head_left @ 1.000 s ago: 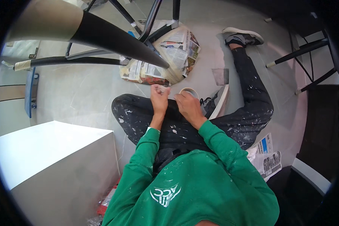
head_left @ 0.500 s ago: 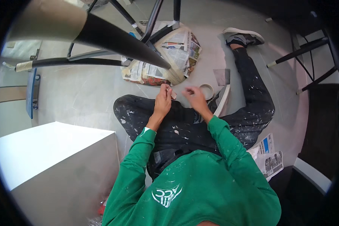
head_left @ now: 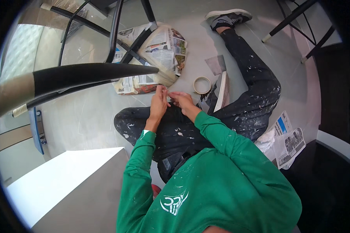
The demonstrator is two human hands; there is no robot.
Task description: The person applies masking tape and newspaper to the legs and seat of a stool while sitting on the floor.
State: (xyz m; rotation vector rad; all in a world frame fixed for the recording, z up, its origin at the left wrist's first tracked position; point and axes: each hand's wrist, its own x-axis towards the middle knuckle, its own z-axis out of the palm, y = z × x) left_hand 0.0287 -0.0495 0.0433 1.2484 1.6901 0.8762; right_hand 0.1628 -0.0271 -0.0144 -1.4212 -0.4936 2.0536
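Fingertips brought together at near rim of paper-wrapped seat

Left hand (head_left: 158,104) and right hand (head_left: 179,101): fingers bunched, tips meeting or nearly so; any scrap between them too small to tell. Both just off the near rim of the wrapped seat (head_left: 165,54), newspaper and tan tape, on the floor (head_left: 85,132); contact with the rim unclear.

In the way: thick dark leg (head_left: 85,73) slants across the view from the left, hiding part of the seat; thinner dark bars cross over it too.

Tape roll (head_left: 195,86) flat on the floor, right of the hands, near the close shoe (head_left: 221,92). Grey square sheet (head_left: 214,65) behind that shoe. Second shoe (head_left: 230,19) farther off.

Toward floor's right edge: loose newspaper (head_left: 289,143) beside a black surface; another set of dark legs (head_left: 287,21) higher up. Near left: white box (head_left: 66,167). Floor's left side: blue board (head_left: 35,130) on edge, clear plastic (head_left: 72,28) beyond.
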